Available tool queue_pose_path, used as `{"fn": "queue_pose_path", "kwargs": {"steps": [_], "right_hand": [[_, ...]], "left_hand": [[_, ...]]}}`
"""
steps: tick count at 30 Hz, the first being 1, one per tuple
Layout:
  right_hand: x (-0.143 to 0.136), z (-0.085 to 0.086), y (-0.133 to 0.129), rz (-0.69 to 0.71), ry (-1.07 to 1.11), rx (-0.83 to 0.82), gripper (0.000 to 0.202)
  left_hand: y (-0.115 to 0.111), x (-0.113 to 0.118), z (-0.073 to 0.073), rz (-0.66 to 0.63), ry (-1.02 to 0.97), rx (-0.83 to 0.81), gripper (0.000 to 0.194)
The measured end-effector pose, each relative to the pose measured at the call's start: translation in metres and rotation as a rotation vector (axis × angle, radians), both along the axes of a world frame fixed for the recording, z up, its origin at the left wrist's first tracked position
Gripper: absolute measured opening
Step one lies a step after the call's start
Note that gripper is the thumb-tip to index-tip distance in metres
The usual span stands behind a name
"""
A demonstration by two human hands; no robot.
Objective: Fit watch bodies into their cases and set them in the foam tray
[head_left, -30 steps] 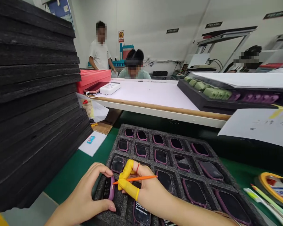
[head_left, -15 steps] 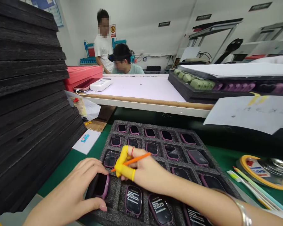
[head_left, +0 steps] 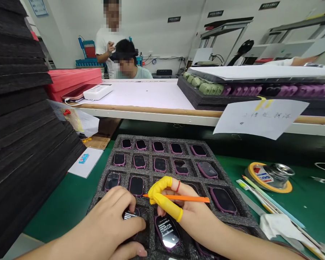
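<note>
A grey foam tray [head_left: 148, 173] holds rows of purple-framed watch bodies with dark screens. My right hand [head_left: 176, 202], yellow covers on its thumb and forefinger, pinches an orange stick [head_left: 191, 198]; the stick's tip is at the lower edge of a dark-screened watch [head_left: 137, 186]. Over the tray's front-left part, my left hand [head_left: 119, 220] has its fingers curled around a watch with a lit text screen [head_left: 130, 213], partly hidden by the fingers. To its right lies another lit watch [head_left: 168, 233] in its compartment.
Black foam sheets [head_left: 18, 137] are stacked at left. A tape roll [head_left: 269, 177] and thin tools [head_left: 271, 206] lie at right. A shelf edge [head_left: 151, 115] crosses behind the tray, with a paper [head_left: 260, 117] hanging from it. Two people are beyond.
The view has shifted. My left hand has moved right from the front-left watch to the neighbouring lit one. My right hand, still pinching the orange stick, has moved to another watch.
</note>
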State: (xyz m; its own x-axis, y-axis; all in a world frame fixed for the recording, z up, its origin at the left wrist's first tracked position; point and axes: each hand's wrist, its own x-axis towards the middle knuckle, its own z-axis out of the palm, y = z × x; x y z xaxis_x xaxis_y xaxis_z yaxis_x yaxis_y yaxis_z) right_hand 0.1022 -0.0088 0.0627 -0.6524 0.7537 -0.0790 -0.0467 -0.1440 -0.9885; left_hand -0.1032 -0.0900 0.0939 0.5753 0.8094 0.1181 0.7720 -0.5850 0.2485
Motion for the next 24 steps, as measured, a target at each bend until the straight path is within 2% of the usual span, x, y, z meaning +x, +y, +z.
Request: {"fn": "queue_pose_path", "kwargs": {"steps": [4, 8, 11, 15, 18, 24], "right_hand": [[0.001, -0.002, -0.002, 0.035, -0.014, 0.021, 0.027], [0.004, 0.001, -0.006, 0.124, -0.032, 0.133, 0.018], [0.004, 0.002, -0.008, 0.163, -0.036, 0.237, 0.009], [0.001, 0.007, -0.007, 0.19, -0.082, 0.292, 0.004], [0.0, 0.012, -0.006, 0.191, -0.121, 0.333, 0.002], [0.003, 0.007, -0.008, 0.199, -0.154, 0.364, 0.008]], "left_hand": [[-0.009, -0.014, -0.002, 0.057, -0.037, -0.119, 0.022], [-0.015, -0.024, -0.013, 0.151, -0.161, -0.224, 0.022], [-0.015, -0.025, -0.021, 0.193, -0.265, -0.207, 0.017], [-0.013, -0.022, -0.025, 0.176, -0.335, -0.138, 0.017], [-0.014, -0.021, -0.025, 0.19, -0.376, -0.152, 0.025], [-0.017, -0.02, -0.023, 0.328, -0.383, -0.339, 0.047]]}}
